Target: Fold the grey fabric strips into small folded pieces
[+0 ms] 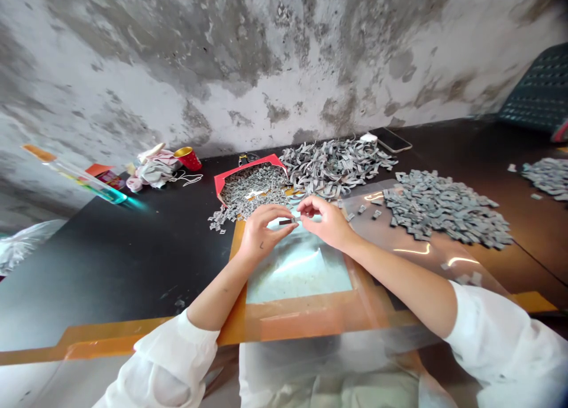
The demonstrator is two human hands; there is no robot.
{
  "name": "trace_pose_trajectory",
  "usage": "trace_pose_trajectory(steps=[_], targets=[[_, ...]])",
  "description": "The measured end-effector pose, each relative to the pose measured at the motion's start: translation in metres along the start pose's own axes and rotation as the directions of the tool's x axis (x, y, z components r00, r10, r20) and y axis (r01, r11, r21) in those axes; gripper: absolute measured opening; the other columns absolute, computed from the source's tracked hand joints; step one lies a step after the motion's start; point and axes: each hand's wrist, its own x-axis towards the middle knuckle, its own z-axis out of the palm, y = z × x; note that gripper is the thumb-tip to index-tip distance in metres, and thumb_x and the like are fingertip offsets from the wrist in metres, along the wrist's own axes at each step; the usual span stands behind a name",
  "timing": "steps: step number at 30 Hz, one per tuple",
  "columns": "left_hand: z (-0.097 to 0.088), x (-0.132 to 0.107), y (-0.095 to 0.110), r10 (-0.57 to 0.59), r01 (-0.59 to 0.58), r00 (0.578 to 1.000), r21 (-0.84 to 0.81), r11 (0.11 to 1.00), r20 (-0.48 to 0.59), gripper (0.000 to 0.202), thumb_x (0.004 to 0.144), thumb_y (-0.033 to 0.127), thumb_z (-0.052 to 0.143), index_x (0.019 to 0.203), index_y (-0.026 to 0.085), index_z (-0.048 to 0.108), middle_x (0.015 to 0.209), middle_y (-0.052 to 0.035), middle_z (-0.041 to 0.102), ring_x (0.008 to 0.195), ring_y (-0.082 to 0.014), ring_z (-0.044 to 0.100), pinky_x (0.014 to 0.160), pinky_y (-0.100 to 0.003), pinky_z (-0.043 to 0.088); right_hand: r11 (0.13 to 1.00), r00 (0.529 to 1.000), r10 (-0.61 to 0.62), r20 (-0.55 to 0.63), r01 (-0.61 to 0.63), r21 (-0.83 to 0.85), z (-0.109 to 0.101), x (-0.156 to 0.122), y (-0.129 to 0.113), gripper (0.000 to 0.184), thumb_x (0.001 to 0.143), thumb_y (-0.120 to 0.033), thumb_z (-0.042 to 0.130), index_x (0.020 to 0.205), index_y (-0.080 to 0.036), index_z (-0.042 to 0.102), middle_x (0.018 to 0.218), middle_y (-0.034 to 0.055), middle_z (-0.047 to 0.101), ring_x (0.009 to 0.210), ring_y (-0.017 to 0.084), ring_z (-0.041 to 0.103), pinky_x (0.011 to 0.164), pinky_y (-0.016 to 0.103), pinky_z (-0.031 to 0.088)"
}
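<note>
My left hand (261, 233) is closed in a pinch on a small dark strip (285, 222), held over a pale blue sheet (302, 272) taped to the table. From the other side my right hand (326, 221) pinches the strip's right end, where a small light grey piece shows between the fingertips. The exact shape of that piece is too small to tell. Just beyond the hands lies an open red-edged box (217, 186) with many small grey buckle-like pieces (255, 186), some spilled around it. Beside it is a heap of grey fabric strips (335, 165).
At right lie a pile of small grey folded pieces (448, 209) and a smaller pile (548, 177). A phone (394, 140) rests near the wall. Farther left are a red cup (188, 158), crumpled cloth (155, 168) and a clear tube (84, 180). A dark basket (539, 91) stands far right.
</note>
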Motion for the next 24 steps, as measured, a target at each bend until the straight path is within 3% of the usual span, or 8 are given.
trace_pose_trajectory(steps=[4, 6, 12, 15, 19, 24], targets=[[0.005, -0.001, -0.006, -0.292, 0.31, 0.95, -0.263, 0.913, 0.107, 0.027, 0.073, 0.039, 0.075, 0.09, 0.019, 0.072, 0.09, -0.0064, 0.073, 0.082, -0.0191, 0.067, 0.074, -0.03, 0.052, 0.991, 0.998, -0.062, 0.006, 0.062, -0.115, -0.003, -0.001, -0.006, 0.016, 0.079, -0.014, 0.055, 0.092, -0.02, 0.062, 0.083, -0.0003, 0.065, 0.075, 0.012, 0.058, 0.073, 0.025, 0.046], [0.006, -0.001, -0.009, -0.355, 0.379, 0.925, -0.323, 0.867, 0.135, 0.028, 0.072, 0.039, 0.076, 0.089, 0.018, 0.072, 0.089, -0.006, 0.073, 0.079, -0.0181, 0.066, 0.071, -0.028, 0.051, 0.982, 0.996, -0.093, 0.013, 0.094, -0.162, -0.004, -0.002, -0.009, 0.016, 0.08, -0.014, 0.055, 0.093, -0.02, 0.063, 0.084, 0.0001, 0.065, 0.075, 0.012, 0.058, 0.073, 0.025, 0.046], [0.007, -0.001, -0.012, -0.334, 0.379, 0.925, -0.437, 0.816, 0.178, 0.024, 0.071, 0.035, 0.078, 0.082, 0.016, 0.069, 0.079, -0.0026, 0.069, 0.071, -0.0133, 0.062, 0.068, -0.024, 0.048, 0.986, 0.989, -0.125, 0.073, 0.132, -0.102, -0.004, -0.002, -0.012, 0.007, 0.082, -0.022, 0.061, 0.084, -0.019, 0.067, 0.086, 0.0016, 0.069, 0.079, 0.014, 0.062, 0.076, 0.027, 0.048], [0.008, -0.001, -0.01, -0.285, 0.335, 0.942, -0.551, 0.765, 0.177, 0.025, 0.071, 0.032, 0.078, 0.079, 0.016, 0.062, 0.073, -0.0007, 0.066, 0.064, -0.0105, 0.06, 0.062, -0.022, 0.047, 0.999, 0.995, -0.03, 0.091, 0.027, 0.031, -0.003, 0.0, -0.01, 0.01, 0.082, -0.028, 0.065, 0.084, -0.019, 0.068, 0.084, 0.0015, 0.07, 0.079, 0.014, 0.065, 0.078, 0.028, 0.05], [0.007, -0.001, -0.005, -0.243, 0.289, 0.956, -0.675, 0.679, 0.165, 0.041, 0.068, 0.027, 0.081, 0.089, 0.021, 0.047, 0.069, 0.0031, 0.066, 0.057, -0.0092, 0.058, 0.054, -0.02, 0.045, 0.966, 0.982, 0.101, 0.158, -0.134, 0.219, -0.002, 0.001, -0.005, 0.018, 0.079, -0.033, 0.069, 0.092, -0.02, 0.071, 0.089, 0.002, 0.072, 0.082, 0.016, 0.066, 0.078, 0.029, 0.051], [0.005, -0.002, -0.002, -0.299, 0.374, 0.927, -0.62, 0.69, 0.226, 0.047, 0.067, 0.027, 0.081, 0.094, 0.022, 0.044, 0.07, 0.0033, 0.067, 0.054, -0.0089, 0.059, 0.052, -0.02, 0.046, 0.938, 0.965, 0.142, 0.222, -0.203, 0.283, -0.004, 0.001, -0.003, 0.018, 0.074, -0.034, 0.074, 0.086, -0.021, 0.075, 0.087, 0.0025, 0.074, 0.084, 0.017, 0.067, 0.082, 0.032, 0.052]])
